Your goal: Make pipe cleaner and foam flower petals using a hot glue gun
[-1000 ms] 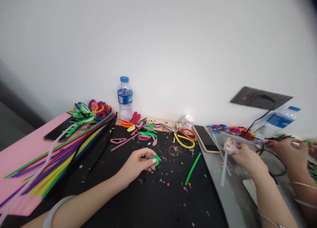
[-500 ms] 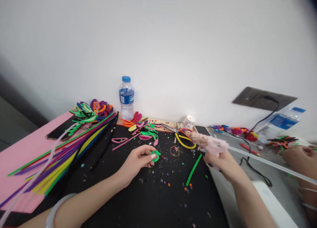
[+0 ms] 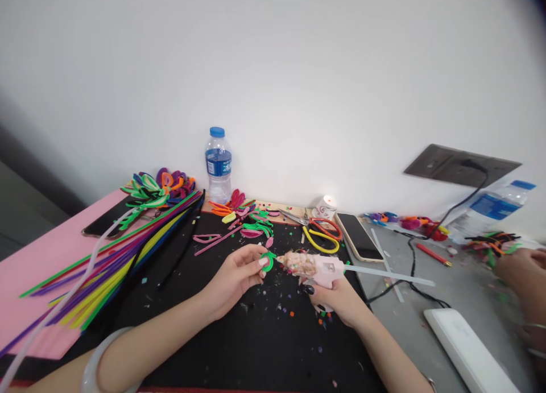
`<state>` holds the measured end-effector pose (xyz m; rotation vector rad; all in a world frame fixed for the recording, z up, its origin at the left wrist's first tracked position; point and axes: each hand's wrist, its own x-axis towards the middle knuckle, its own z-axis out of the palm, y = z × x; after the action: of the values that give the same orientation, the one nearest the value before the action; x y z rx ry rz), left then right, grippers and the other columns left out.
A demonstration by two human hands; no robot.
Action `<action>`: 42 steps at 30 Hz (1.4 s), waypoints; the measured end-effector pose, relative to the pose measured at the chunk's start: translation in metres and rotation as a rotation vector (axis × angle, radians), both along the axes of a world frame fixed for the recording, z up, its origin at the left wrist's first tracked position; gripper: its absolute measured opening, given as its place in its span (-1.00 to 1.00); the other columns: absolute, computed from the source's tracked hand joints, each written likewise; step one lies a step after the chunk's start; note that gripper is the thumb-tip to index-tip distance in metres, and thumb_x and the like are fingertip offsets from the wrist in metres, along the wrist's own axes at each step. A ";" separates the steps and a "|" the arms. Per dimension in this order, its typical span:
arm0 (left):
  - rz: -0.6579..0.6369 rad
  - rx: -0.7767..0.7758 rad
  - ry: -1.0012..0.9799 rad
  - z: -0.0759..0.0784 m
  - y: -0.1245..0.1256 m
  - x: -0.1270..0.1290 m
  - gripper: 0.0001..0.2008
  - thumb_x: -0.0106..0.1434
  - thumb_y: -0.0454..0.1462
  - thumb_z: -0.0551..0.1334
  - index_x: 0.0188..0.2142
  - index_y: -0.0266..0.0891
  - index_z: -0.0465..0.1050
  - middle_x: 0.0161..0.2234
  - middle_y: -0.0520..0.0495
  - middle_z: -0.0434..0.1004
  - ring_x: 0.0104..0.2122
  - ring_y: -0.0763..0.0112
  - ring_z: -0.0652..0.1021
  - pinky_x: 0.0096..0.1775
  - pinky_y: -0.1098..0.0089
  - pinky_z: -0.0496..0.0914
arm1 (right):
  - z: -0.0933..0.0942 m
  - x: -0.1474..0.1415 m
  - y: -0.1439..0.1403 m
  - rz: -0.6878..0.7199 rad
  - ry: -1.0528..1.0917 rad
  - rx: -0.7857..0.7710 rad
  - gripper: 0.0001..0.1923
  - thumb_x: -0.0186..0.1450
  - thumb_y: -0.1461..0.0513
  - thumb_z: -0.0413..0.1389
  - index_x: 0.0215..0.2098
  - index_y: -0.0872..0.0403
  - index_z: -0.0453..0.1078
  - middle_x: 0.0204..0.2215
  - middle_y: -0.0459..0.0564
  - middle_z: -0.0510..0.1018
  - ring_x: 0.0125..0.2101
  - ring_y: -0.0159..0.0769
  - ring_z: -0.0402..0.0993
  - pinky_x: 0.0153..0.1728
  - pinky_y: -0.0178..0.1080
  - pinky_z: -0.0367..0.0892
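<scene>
two hands over black mat (image 3: pixel 239 347). left hand (image 3: pixel 236 276): fingers pinched on green loop (image 3: pixel 268 261), held just above mat. right hand (image 3: pixel 335 299): closed around pink glue gun (image 3: pixel 313 265), nozzle at loop's right edge, clear glue stick (image 3: pixel 390 276) trailing right. nearby: phone (image 3: pixel 358 236), scissors (image 3: pixel 315 228).

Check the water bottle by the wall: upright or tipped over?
Upright. The water bottle stands on its base against the wall, blue cap on top.
</scene>
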<state>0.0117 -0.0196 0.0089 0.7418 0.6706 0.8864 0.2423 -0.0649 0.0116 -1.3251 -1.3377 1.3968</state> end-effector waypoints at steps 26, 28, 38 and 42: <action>-0.031 -0.073 -0.078 -0.001 -0.003 0.002 -0.85 0.08 -0.34 0.33 -0.31 -0.24 0.45 -0.46 0.07 0.33 -0.49 0.64 0.38 -0.36 0.55 0.33 | -0.015 -0.009 0.000 -0.023 0.251 -0.123 -0.55 0.08 0.05 0.22 -0.17 0.09 0.22 -0.78 -0.30 0.22 -0.76 -0.53 0.05 -0.73 -0.41 0.10; -0.030 -0.072 -0.077 0.000 -0.003 0.002 -0.85 0.08 -0.34 0.33 -0.31 -0.24 0.45 -0.46 0.06 0.33 -0.49 0.64 0.38 -0.37 0.54 0.33 | -0.017 -0.009 -0.001 -0.029 0.251 -0.120 -0.55 0.09 0.06 0.22 -0.17 0.09 0.21 -0.77 -0.30 0.22 -0.76 -0.53 0.05 -0.74 -0.41 0.10; -0.030 -0.072 -0.075 0.000 -0.003 0.003 -0.85 0.08 -0.34 0.33 -0.32 -0.24 0.45 -0.46 0.06 0.33 -0.49 0.64 0.38 -0.37 0.55 0.33 | -0.013 -0.011 -0.001 -0.048 0.255 -0.131 -0.55 0.08 0.06 0.23 -0.20 0.09 0.19 -0.73 -0.30 0.23 -0.76 -0.55 0.07 -0.76 -0.42 0.10; -0.031 -0.075 -0.070 0.000 -0.003 0.002 -0.85 0.08 -0.34 0.33 -0.31 -0.24 0.45 -0.46 0.06 0.33 -0.49 0.63 0.38 -0.37 0.54 0.33 | -0.009 -0.013 -0.001 -0.053 0.258 -0.126 -0.56 0.06 0.04 0.23 -0.24 0.10 0.20 -0.74 -0.30 0.22 -0.77 -0.56 0.06 -0.77 -0.42 0.08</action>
<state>0.0141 -0.0224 0.0088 0.6497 0.6257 0.8506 0.2294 -0.0657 0.0023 -1.2032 -1.0525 1.5767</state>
